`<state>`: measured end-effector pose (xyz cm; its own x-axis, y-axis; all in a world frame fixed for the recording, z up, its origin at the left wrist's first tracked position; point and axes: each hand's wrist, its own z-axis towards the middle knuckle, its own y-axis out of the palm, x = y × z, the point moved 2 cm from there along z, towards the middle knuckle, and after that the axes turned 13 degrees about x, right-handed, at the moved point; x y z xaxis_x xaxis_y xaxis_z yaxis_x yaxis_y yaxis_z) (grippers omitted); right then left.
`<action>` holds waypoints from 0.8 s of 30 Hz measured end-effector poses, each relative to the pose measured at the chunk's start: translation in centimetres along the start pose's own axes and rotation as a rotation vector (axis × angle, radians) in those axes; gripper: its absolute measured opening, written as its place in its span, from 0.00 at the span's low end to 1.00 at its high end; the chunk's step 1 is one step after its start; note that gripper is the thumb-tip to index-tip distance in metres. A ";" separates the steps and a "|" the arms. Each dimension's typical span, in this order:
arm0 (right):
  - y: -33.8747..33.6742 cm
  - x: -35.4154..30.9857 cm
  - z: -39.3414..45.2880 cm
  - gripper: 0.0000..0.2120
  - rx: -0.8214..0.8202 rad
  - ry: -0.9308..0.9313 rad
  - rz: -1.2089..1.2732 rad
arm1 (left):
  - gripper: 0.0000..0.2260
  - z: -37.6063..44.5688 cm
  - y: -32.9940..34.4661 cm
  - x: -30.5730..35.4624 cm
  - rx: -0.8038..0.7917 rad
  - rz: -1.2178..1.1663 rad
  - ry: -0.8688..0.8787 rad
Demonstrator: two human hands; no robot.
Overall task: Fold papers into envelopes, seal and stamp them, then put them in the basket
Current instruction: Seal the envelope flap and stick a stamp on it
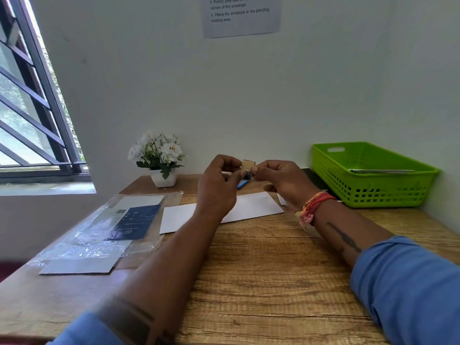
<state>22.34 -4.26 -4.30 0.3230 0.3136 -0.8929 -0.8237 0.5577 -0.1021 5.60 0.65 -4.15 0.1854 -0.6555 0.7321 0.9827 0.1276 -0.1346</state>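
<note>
Both my hands are raised above the desk and pinch a small tan stamp (248,166) between their fingertips. My left hand (219,185) grips its left edge, my right hand (281,181) its right edge. Under the hands a white envelope (251,207) lies flat on the wooden desk (261,270). The green plastic basket (368,192) stands at the back right against the wall, with an envelope (383,171) lying inside it. A blue pen-like object (241,184) shows just behind my hands, mostly hidden.
A clear plastic pack of envelopes with a dark blue label (134,222) lies at the left of the desk. A white pot of white flowers (160,160) stands at the back. A printed instruction sheet (241,16) hangs on the wall. A barred window (29,108) is at the left.
</note>
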 end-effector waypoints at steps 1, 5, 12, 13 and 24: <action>0.1 0.1 0.0 0.11 0.013 0.020 0.033 | 0.06 -0.1 0.0 0.1 0.028 0.015 0.011; 0.7 0.4 -0.1 0.10 0.066 0.113 0.163 | 0.07 -0.6 0.3 0.8 0.117 0.056 0.025; 1.2 -0.2 -0.7 0.11 0.064 0.050 0.160 | 0.02 -0.9 0.5 1.1 0.154 0.008 -0.004; 1.3 -0.2 -0.8 0.10 0.069 0.032 0.143 | 0.03 -0.9 0.5 1.0 0.149 -0.001 -0.009; 1.1 -0.6 -0.7 0.10 0.125 -0.009 0.110 | 0.04 -0.7 0.5 0.7 0.109 -0.089 -0.025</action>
<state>20.93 -4.41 -4.24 0.2390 0.3844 -0.8917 -0.7900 0.6109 0.0516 6.18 -0.28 -4.20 0.0961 -0.6496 0.7542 0.9885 0.1510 0.0041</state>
